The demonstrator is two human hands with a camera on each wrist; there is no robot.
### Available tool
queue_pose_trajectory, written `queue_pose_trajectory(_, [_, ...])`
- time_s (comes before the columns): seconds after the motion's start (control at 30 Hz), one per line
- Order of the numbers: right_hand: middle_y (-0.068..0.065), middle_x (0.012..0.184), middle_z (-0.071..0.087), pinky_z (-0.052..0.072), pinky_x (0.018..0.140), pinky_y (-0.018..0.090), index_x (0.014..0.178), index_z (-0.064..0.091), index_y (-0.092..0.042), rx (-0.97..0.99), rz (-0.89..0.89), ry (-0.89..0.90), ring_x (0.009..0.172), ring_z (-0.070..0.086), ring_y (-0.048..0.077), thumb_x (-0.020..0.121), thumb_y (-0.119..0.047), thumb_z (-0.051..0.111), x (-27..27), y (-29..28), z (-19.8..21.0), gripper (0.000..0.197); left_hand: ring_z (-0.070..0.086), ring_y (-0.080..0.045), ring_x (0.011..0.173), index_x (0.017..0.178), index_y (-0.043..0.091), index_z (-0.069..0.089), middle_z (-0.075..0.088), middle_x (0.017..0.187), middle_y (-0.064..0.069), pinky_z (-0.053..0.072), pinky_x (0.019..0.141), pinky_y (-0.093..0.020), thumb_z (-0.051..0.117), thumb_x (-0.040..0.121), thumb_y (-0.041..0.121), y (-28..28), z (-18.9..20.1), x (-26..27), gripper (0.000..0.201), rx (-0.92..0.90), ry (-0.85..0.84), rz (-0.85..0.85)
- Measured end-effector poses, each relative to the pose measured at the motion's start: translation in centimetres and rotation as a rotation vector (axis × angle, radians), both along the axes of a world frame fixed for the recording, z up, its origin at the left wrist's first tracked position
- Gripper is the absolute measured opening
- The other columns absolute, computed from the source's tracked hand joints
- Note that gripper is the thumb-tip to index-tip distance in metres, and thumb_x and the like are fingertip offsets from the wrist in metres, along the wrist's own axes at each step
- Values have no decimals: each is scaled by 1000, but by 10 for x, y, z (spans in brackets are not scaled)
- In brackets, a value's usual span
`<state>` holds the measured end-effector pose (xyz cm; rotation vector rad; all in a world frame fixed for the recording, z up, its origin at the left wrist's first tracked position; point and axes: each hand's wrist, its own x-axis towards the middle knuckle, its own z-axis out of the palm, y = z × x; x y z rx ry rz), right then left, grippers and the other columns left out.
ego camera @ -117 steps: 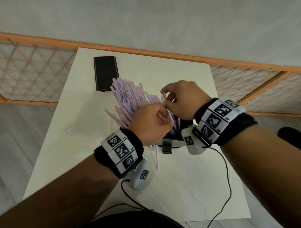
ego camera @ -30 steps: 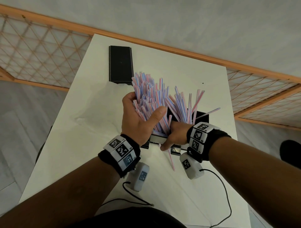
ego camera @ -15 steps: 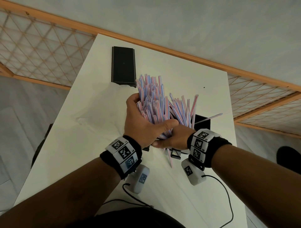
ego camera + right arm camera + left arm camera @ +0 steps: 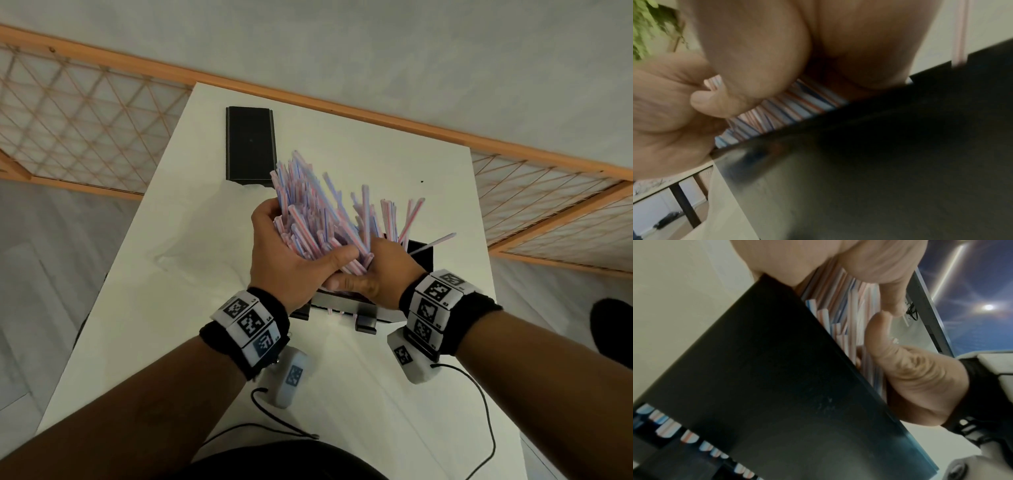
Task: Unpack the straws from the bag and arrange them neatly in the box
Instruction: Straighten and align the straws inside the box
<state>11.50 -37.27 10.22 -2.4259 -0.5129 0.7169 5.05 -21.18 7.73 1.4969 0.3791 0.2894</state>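
Note:
A thick bundle of pink, blue and white striped straws (image 4: 318, 212) stands fanned out of the black box (image 4: 423, 255) at the middle of the white table (image 4: 137, 342). My left hand (image 4: 291, 253) grips the bundle from the left, thumb across its front. My right hand (image 4: 373, 277) grips the lower part from the right, its thumb lying under the left thumb. In the left wrist view the straws (image 4: 838, 296) rise behind the box wall (image 4: 777, 386). The right wrist view shows straws (image 4: 797, 104) pressed between both hands above the box (image 4: 879, 162).
A black lid (image 4: 250, 144) lies at the table's far side. A clear plastic bag (image 4: 191, 236) lies flat to the left of my hands. One straw (image 4: 435, 241) leans out to the right. Cables (image 4: 479, 411) trail near the front edge. A wooden lattice railing (image 4: 85, 113) runs behind.
My right hand has risen from the box's front edge and closed on the lower straws beside the left thumb. The left hand keeps its grip on the bundle.

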Motion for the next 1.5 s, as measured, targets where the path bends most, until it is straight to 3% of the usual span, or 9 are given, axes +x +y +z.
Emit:
queue_pose_trajectory(0.13, [-25,97,68,45,82,15,126,59,-38,140,-12,-70,98,62,-5,57,-83,65,-2,-5,0,83,69,-8,110,130,19,37,64,126,1,59,94,-32,95,48,43,-2,0,0,103,-1,-19,7])
queue_pose_trajectory(0.27, [-37,91,64,42,82,8,122,58,-40,199,-7,-121,94,60,-13,60,-69,74,-3,-7,6,71,67,-12,114,129,20,39,63,127,0,58,97,-40,95,48,46,-2,0,1,102,29,-24,16])
queue_pose_trajectory(0.47, [-12,75,46,29,56,20,91,51,-20,-31,34,-274,64,43,5,63,-53,87,-8,-16,1,56,64,-2,115,125,22,48,64,123,5,54,100,-28,99,57,28,-1,1,3,85,87,-23,26])
queue_pose_trajectory(0.67, [2,101,58,41,78,26,113,65,-13,-60,-57,-389,88,56,20,62,-43,91,-11,-38,3,64,59,11,109,133,24,40,53,124,20,50,92,-12,98,61,28,6,7,4,92,66,42,81])
queue_pose_trajectory(0.9, [3,70,59,42,60,28,81,63,-13,-177,-26,-296,67,54,23,87,-44,68,-28,-47,-4,32,65,7,102,140,18,38,53,134,6,52,80,-9,74,91,27,7,24,12,62,-13,11,167])
queue_pose_trajectory(1.03, [1,71,59,44,61,29,81,60,-13,-128,-110,-348,67,54,21,87,-42,69,-28,-52,-2,30,60,-14,119,145,15,37,52,121,19,50,86,-10,61,101,30,9,25,18,52,73,25,201])
queue_pose_trajectory(1.23, [-1,71,63,43,63,28,79,60,-14,-218,-182,-290,70,58,20,82,-44,73,-30,-54,16,33,33,-22,149,156,4,22,33,160,-10,26,123,-32,39,102,46,13,24,26,70,393,13,108])
queue_pose_trajectory(1.33, [-1,77,64,40,65,28,79,59,-14,-254,-315,-371,74,59,22,79,-42,74,-23,-64,35,31,15,-25,156,159,0,10,16,168,-15,9,122,-26,28,97,59,14,28,30,88,541,54,61])
queue_pose_trajectory(1.5, [-8,86,65,38,71,24,104,60,-17,-160,-382,-349,81,60,18,89,-26,66,-7,-55,38,19,2,-27,158,162,12,-2,-4,171,-10,5,124,-52,12,82,79,5,30,28,105,757,176,-60])
